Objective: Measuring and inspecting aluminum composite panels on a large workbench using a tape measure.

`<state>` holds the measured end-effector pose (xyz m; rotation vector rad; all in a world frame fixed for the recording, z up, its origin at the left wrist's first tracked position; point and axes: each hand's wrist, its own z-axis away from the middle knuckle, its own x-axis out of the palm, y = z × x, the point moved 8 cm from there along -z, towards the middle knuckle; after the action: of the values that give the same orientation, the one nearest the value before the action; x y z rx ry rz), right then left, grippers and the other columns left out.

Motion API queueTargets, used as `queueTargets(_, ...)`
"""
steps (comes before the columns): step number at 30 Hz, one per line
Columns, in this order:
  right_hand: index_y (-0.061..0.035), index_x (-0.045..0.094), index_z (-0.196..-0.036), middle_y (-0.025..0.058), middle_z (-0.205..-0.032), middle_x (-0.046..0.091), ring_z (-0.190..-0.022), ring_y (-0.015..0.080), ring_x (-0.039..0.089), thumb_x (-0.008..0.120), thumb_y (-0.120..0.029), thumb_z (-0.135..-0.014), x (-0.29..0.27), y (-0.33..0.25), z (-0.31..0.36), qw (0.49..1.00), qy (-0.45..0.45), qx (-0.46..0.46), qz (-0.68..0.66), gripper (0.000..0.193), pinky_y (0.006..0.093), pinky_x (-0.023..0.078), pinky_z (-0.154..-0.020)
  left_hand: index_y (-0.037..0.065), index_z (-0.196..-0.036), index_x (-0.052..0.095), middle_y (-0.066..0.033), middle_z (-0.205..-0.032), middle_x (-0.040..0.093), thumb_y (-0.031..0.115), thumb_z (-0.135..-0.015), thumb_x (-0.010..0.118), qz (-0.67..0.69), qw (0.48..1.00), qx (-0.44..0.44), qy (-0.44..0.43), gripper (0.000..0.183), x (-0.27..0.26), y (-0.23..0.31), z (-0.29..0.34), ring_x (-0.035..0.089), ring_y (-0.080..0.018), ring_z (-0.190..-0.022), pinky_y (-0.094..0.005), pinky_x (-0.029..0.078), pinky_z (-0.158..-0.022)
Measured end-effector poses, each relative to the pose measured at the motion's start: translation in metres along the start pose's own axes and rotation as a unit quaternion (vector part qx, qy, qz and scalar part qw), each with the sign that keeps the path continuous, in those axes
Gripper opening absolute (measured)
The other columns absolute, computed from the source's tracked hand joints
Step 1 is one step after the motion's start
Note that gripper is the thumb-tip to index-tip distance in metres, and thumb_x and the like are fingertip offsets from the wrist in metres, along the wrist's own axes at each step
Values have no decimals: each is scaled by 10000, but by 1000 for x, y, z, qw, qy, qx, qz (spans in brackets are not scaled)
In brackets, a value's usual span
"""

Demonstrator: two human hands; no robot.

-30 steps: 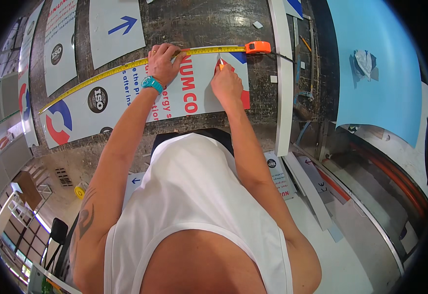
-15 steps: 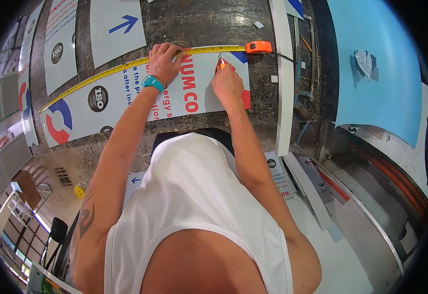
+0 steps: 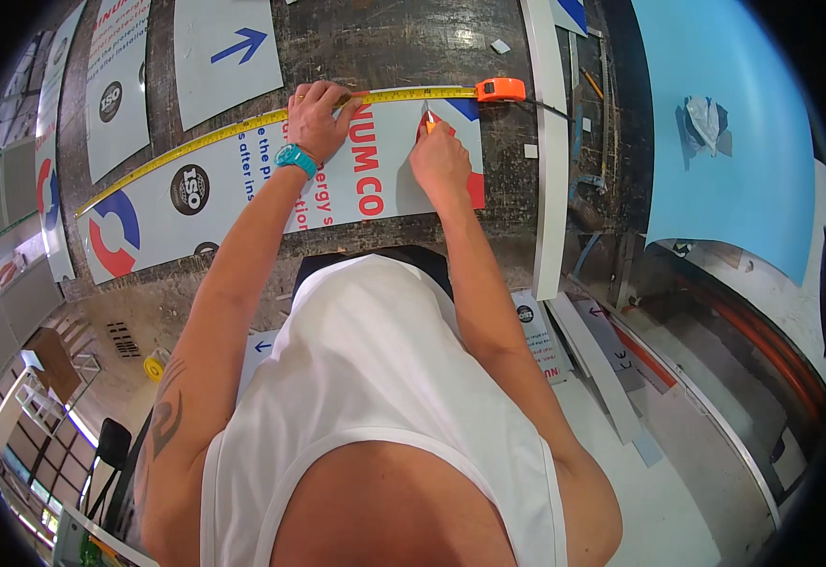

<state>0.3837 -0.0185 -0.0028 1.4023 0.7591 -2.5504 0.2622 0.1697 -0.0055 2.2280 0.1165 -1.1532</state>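
Observation:
A white printed panel point(image 3: 224, 203) lies on the dark worktable, with a yellow tape measure point(image 3: 186, 150) stretched along its far edge. The tape's orange case point(image 3: 500, 90) rests just past the panel's right end. My left hand point(image 3: 318, 123), with a turquoise watch at the wrist, is closed over the tape and the panel edge, thumb against the blade. To its right, my right hand point(image 3: 439, 159) grips a small orange-red utility knife point(image 3: 431, 124). The knife's pointed metal tip sits just short of the tape, over the panel; my fingers hide most of its handle.
A long white bar point(image 3: 550, 151) runs across the table to the right of the tape case. Other printed panels point(image 3: 215, 80) lie beyond and to the left. A light blue sheet point(image 3: 734, 189) is at the right, with crumpled film point(image 3: 704, 126) on it.
Almost nothing differs. Both hands, the tape and the knife hold nearly the same places; the view has shifted only very slightly.

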Motion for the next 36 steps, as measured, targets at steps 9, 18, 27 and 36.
queueTargets(9, 69, 608, -1133, 287, -992, 739, -925, 468, 743, 502, -230, -1080, -14, -8, -8, 999, -50, 4, -2, 321, 550, 587, -807, 131, -986, 760, -9, -1006, 685, 274, -941, 806, 8, 1000, -10, -7, 156, 3, -5, 2, 601, -228, -967, -375, 490, -914)
queueTargets(18, 63, 656, -1121, 266, -1050, 747, -981, 457, 736, 510, -247, -1074, -5, 1, -2, 998, -56, 15, -17, 345, 539, 581, -847, 140, -982, 758, -7, -1003, 682, 252, -933, 806, 11, 1000, 1, 4, 131, 0, -1, 7, 603, -231, -968, -377, 490, -916)
queueTargets(27, -10, 670, -1178, 247, -1083, 746, -961, 448, 732, 561, -343, -1057, -26, 8, -8, 998, -9, -39, 47, 371, 535, 580, -829, 135, -972, 741, -15, -1009, 676, 236, -911, 808, 22, 999, 1, 25, 136, -7, 3, -2, 602, -247, -978, -387, 491, -924)
queueTargets(36, -78, 631, -1251, 216, -1000, 684, -858, 394, 717, 786, -527, -894, -124, 29, -42, 963, 230, -75, 120, 594, 492, 597, -786, 138, -983, 725, -19, -1028, 674, 268, -923, 775, 18, 1000, -16, -2, 152, -5, -2, 4, 599, -260, -990, -404, 481, -940)
